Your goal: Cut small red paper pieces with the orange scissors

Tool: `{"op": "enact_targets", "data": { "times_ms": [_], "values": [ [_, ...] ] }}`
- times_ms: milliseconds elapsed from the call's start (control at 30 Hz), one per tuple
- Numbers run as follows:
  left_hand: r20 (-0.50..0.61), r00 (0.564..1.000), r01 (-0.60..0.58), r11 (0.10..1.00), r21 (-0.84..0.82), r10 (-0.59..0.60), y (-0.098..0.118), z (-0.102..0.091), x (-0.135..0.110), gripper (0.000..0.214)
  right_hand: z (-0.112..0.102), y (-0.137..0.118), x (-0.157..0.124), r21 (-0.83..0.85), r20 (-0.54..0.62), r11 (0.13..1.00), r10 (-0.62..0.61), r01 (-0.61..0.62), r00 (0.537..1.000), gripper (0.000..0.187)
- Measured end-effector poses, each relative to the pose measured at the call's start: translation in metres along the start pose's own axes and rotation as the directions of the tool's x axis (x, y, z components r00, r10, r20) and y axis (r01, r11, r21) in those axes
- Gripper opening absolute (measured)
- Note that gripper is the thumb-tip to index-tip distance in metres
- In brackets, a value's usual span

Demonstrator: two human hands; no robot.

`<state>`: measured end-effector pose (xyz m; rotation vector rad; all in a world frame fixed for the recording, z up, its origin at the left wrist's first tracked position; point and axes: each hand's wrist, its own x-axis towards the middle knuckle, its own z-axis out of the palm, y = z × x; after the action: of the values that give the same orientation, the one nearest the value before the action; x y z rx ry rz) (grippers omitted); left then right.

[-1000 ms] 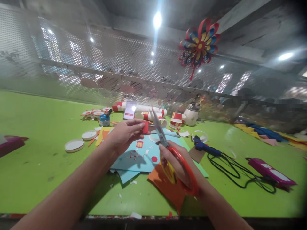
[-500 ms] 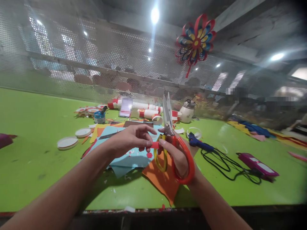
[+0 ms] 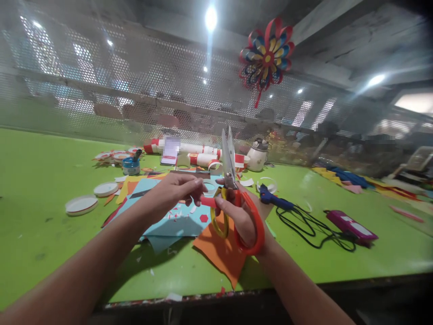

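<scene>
A short red paper strip spans the gap between my two hands over the blue sheets. My right hand pinches its right end between thumb and finger. The same hand carries scissors, blades pointing up and slightly apart; the orange handle loop hangs around the hand and the yellow loop beside the thumb. My left hand is closed, curled fingertips at the strip's left end. Below lie light blue sheets with small red and white scraps, a red hexagon and an orange sheet.
Two white lids and a blue jar stand left. A phone, red-and-white tubes and a bottle stand behind. At right, a blue glue gun has black cord near a purple box. A paper flower hangs above.
The view has turned slightly right, shifting everything leftward. My left thumb has lifted off the red strip to above the curled fingers. My right hand keeps hold of scissors and strip.
</scene>
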<state>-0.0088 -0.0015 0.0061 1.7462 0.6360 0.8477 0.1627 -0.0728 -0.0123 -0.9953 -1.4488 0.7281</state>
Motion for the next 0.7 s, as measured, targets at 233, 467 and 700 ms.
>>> {"op": "enact_targets", "data": {
  "times_ms": [233,467,700],
  "values": [
    [0.034,0.998,0.050,0.981,-0.187,-0.045,-0.010,0.012,0.002,0.012,0.002,0.001,-0.003,-0.069,-0.164,0.992,-0.120,0.110,0.979,0.029],
    [-0.045,0.997,0.041,0.895,-0.443,-0.067,-0.017,0.021,0.006,0.010,0.013,0.005,-0.008,-0.149,-0.153,0.976,-0.179,0.157,0.972,0.029],
    [0.011,0.999,0.052,0.867,-0.496,-0.053,-0.018,0.023,0.005,0.009,0.016,0.007,-0.007,-0.168,-0.179,0.974,-0.182,0.152,0.967,0.030]
  ]
}}
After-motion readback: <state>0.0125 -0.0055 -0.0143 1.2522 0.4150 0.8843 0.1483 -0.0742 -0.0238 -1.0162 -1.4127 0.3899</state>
